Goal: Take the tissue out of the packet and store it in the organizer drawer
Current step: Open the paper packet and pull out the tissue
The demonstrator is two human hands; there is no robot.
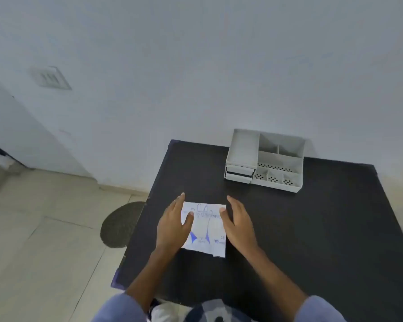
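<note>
A flat white packet (206, 231) with blue print lies on the black table (312, 228), near its left front part. My left hand (173, 225) rests on the packet's left edge, thumb on top of it. My right hand (239, 223) touches the packet's right edge with fingers spread and thumb on the paper. No tissue shows outside the packet. The grey organizer (265, 160) stands at the table's back edge against the wall. Its small drawers (239, 174) sit at its left front, and the lower one looks slightly pulled out.
The organizer has open compartments with perforated floors on its right side. The table's left edge drops to a tiled floor, where a dark round mat (121, 225) lies. A pale wall rises right behind the table.
</note>
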